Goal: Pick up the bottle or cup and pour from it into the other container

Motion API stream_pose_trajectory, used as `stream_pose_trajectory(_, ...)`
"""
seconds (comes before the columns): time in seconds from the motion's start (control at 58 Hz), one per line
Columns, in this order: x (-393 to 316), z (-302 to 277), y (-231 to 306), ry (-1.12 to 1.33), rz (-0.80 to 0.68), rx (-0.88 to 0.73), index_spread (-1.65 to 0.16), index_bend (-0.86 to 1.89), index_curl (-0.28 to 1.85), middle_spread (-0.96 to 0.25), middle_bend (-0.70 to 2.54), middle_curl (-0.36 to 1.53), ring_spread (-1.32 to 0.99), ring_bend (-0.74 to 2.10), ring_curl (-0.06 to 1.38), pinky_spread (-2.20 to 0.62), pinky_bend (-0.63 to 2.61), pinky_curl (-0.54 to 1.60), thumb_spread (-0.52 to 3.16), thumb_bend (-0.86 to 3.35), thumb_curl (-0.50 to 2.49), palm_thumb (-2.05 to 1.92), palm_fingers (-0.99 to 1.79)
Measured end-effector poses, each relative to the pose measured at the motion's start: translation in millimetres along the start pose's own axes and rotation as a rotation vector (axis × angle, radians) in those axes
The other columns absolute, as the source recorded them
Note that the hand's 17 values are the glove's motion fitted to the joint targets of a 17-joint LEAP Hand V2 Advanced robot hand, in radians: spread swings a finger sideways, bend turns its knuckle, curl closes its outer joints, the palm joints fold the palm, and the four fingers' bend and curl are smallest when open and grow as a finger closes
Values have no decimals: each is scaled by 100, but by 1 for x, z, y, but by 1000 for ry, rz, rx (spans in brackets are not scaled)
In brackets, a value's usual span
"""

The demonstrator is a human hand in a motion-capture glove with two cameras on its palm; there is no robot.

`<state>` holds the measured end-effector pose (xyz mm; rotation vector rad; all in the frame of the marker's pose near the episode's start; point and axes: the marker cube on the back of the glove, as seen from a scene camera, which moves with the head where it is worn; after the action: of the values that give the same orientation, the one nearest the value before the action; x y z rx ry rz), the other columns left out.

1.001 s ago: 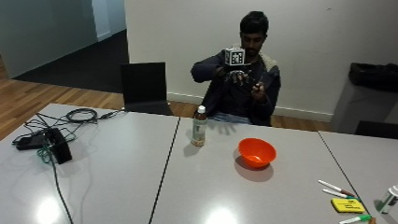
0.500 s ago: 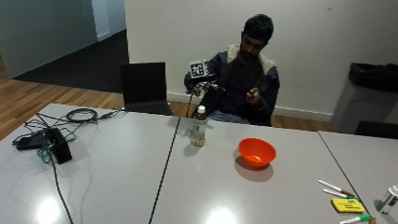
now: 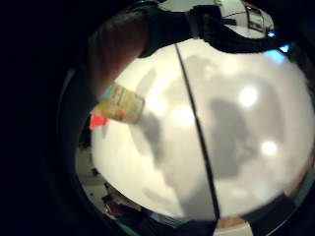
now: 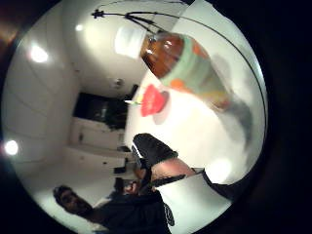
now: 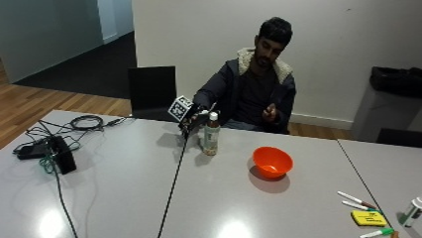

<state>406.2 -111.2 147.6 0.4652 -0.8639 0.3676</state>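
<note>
A clear bottle (image 5: 211, 135) with brown liquid, a green and orange label and a white cap stands upright on the grey table (image 5: 119, 198). An orange bowl (image 5: 272, 162) sits to its right, apart from it. My gloved right hand (image 5: 190, 121) is just left of the bottle's upper half, fingers spread toward it, not closed round it. In the thumb side palm view the bottle (image 4: 185, 63) looms close, with the bowl (image 4: 152, 100) behind it and the thumb (image 4: 151, 148) away from the bottle. The little finger side palm view shows the bottle's label (image 3: 122, 104) past a finger, and the bowl's edge (image 3: 97, 121).
A black chair (image 5: 153, 91) stands behind the table. Cables and a black device (image 5: 56, 154) lie at the left end. Markers (image 5: 356, 199) and a yellow item (image 5: 368, 218) lie at the right. A seam (image 5: 175, 183) runs across the table by the bottle.
The gloved hand has come down from chest height to the table and now sits beside the bottle. Bottle and bowl have not moved.
</note>
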Motion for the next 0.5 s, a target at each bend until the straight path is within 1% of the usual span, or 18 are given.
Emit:
stream_pose_trajectory(0.052, 3, 11, -17, -168, 75, 30, -26, 11, 20, 15, 29, 33, 21, 21, 20, 39, 59, 37, 90, -2, 35, 34, 17)
stream_pose_trajectory(0.104, 11, 18, -25, -318, 92, -10, -26, 11, 20, 15, 30, 34, 21, 21, 20, 39, 59, 37, 89, -1, 36, 38, 18)
stream_pose_trajectory(0.155, 17, 27, -33, -396, 98, -48, -25, 11, 20, 13, 32, 34, 21, 22, 21, 39, 59, 36, 87, -1, 36, 43, 20)
stream_pose_trajectory(0.207, 20, 35, -39, -436, 92, -80, -25, 12, 20, 11, 34, 35, 20, 23, 21, 38, 57, 36, 85, -2, 37, 45, 24)
stream_pose_trajectory(0.259, 22, 43, -41, -453, 50, -114, -26, 12, 20, 9, 35, 35, 19, 25, 23, 38, 56, 35, 84, -3, 37, 47, 27)
stream_pose_trajectory(0.328, 30, 54, -39, -456, -122, -171, -26, 12, 20, 6, 36, 35, 18, 27, 24, 37, 53, 34, 81, -3, 37, 48, 32)
stream_pose_trajectory(0.345, 30, 56, -38, -455, -119, -169, -26, 12, 20, 6, 37, 35, 18, 29, 24, 36, 53, 34, 81, -3, 37, 48, 35)
stream_pose_trajectory(0.414, 22, 65, -44, -437, -4, -155, -27, 10, 19, 2, 37, 35, 15, 33, 26, 35, 54, 34, 78, -4, 37, 48, 42)
stream_pose_trajectory(0.483, 18, 71, -51, -443, -1, -151, -28, 10, 19, -2, 38, 35, 12, 37, 27, 34, 52, 34, 76, -4, 38, 49, 51)
stream_pose_trajectory(0.5, 18, 72, -51, -449, -8, -145, -29, 10, 19, -3, 39, 36, 11, 41, 29, 33, 53, 35, 75, -4, 38, 50, 57)
